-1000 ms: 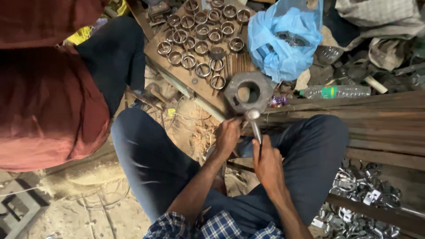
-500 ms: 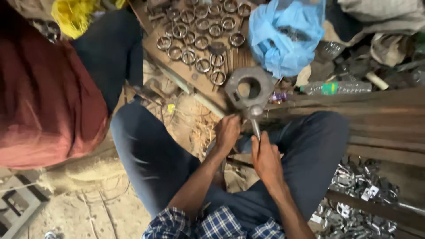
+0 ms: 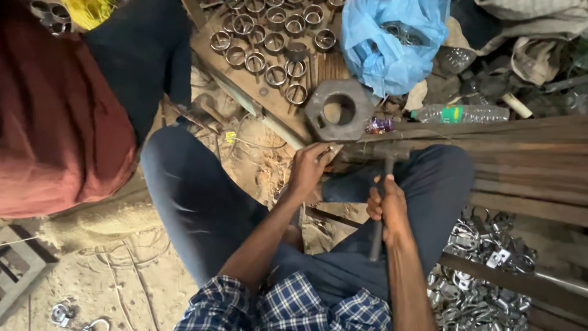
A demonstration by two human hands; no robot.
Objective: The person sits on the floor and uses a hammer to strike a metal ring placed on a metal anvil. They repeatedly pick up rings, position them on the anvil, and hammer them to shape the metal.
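My right hand (image 3: 387,207) grips the handle of a hammer (image 3: 384,160), whose dark head lies low over the long rusty bars between my knees. My left hand (image 3: 308,167) pinches a small metal piece (image 3: 326,153) against the end of those bars (image 3: 465,144). Just beyond it lies a thick grey hexagonal steel block (image 3: 340,110) with a round hole. I sit with my legs in blue jeans spread to either side.
Several metal rings (image 3: 269,38) stand in rows on a wooden board. A blue plastic bag (image 3: 392,43) holds more rings. A plastic bottle (image 3: 460,114) lies at right. A heap of shiny clamps (image 3: 484,270) sits lower right. Another person in a red shirt (image 3: 58,122) crouches at left.
The hammer has come down from above the steel block to the bars, my right hand dropping with it. The view has shifted slightly, and my left hand has stayed at the bar ends.
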